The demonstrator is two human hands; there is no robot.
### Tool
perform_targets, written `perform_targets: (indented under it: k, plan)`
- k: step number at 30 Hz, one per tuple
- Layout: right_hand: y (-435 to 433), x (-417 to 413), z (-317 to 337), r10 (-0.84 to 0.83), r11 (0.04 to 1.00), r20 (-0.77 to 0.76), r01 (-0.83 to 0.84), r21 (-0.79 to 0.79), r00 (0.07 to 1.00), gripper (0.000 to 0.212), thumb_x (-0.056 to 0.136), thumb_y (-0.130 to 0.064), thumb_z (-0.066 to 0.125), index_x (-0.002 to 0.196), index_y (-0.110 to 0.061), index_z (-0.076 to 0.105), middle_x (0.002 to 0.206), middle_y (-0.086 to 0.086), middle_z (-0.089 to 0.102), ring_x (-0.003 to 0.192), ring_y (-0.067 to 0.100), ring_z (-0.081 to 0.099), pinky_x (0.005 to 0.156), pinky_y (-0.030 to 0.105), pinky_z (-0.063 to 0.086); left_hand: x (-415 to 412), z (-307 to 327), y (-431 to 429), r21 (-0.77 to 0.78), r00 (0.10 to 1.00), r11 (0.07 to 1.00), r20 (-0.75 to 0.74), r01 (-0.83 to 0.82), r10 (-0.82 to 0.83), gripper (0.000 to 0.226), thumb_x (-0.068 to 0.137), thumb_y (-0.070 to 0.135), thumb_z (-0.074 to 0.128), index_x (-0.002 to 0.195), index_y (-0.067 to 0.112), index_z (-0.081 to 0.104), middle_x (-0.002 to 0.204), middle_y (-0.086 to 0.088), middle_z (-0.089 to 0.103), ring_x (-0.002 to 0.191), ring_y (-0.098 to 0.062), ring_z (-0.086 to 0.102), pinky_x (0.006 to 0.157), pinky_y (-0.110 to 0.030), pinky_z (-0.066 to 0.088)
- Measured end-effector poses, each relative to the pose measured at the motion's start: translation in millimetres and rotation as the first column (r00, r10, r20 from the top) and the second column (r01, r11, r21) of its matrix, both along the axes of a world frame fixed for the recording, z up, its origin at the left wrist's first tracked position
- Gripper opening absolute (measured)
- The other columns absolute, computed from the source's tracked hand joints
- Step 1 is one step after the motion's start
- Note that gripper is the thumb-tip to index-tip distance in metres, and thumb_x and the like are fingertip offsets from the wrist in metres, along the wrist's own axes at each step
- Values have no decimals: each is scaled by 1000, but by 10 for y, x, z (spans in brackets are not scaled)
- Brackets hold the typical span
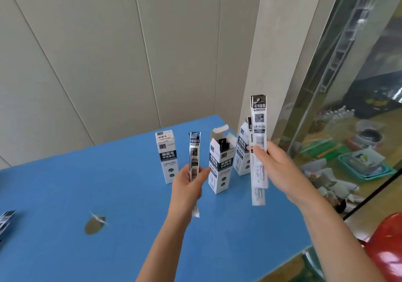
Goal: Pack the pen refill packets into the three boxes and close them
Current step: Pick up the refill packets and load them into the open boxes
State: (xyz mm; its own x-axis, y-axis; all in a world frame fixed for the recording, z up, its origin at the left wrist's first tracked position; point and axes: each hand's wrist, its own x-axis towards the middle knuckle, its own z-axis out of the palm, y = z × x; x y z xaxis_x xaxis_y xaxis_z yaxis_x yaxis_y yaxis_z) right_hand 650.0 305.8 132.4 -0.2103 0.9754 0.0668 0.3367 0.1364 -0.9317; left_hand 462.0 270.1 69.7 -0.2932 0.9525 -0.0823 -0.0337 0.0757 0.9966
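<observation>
place: workroom | cues: blue table, panelled wall, glass partition

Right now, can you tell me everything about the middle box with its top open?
The middle box is a tall, slim cardboard carton, white with a dark blue band and printed writing. It stands upright on the blue table. Its top flap is lifted open, and dark packet tops show inside. The left hand, holding a packet, is close by its left edge; whether they touch is unclear.
</observation>
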Motion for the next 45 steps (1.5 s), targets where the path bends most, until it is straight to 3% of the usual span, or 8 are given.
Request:
perform_targets:
  k: [2,6,9,16,22,26,31,45]
  plan:
    - [163,12,159,67,994,17,-69,82,998,25,94,-34,44,109,-20,58,111,14,63,104,25,59,94,46,47,23,42,207,20,999,999,-44,-26,27,23,81,26,68,70,15,50,43,14,33,42,-8,29,40,-17,29]
    - [477,-4,384,47,962,-96,-20,271,994,8,90,-20,55,92,-18,62,79,-14,67,69,-4,59,69,17,50,95,87,499,38,988,997,-135,-64,69,27,74,38,74,80,19,55,41,16,39,40,-5,32,45,-18,30]
    - [650,-35,461,83,943,-128,-37,332,988,5,89,-14,57,88,-17,62,78,-14,66,70,-6,61,64,9,49,136,91,605,43,976,995,-197,-86,93,35,71,43,75,87,19,54,41,16,44,39,-3,35,41,-12,28]
    - [945,-97,416,239,930,-17,-224,293,971,12,87,-16,60,91,-27,65,96,-10,68,82,1,64,66,12,52,210,101,672,106,953,986,-260,-131,155,26,81,32,67,79,8,57,42,15,44,36,-3,32,37,-10,22]
    - [1124,-127,334,336,896,73,-342,284,939,15,85,-18,64,87,-33,63,92,-13,68,80,0,64,68,14,53,298,123,667,80,948,976,-234,-204,217,35,85,20,58,61,11,33,50,6,26,47,-10,20,46,-24,19]
    - [1184,-157,245,348,873,171,-385,299,922,8,82,-19,67,89,-22,69,93,-6,71,81,3,64,75,18,53,356,114,668,41,958,968,-143,-247,250,28,84,11,55,63,-2,40,54,-1,25,49,-13,18,48,-29,16]
    - [1158,-185,152,341,851,244,-409,330,908,10,81,-22,69,88,-16,70,88,-5,71,78,9,65,75,27,53,416,100,642,-9,949,949,0,-315,315,16,84,7,53,70,10,47,53,-2,26,46,-14,17,45,-25,15]
    - [1177,-214,204,370,854,211,-420,306,905,16,82,-29,67,88,-14,70,82,-2,71,72,6,65,69,21,52,497,77,622,-36,922,930,119,-367,368,13,85,9,54,73,8,51,51,-5,30,40,-12,21,40,-21,18]
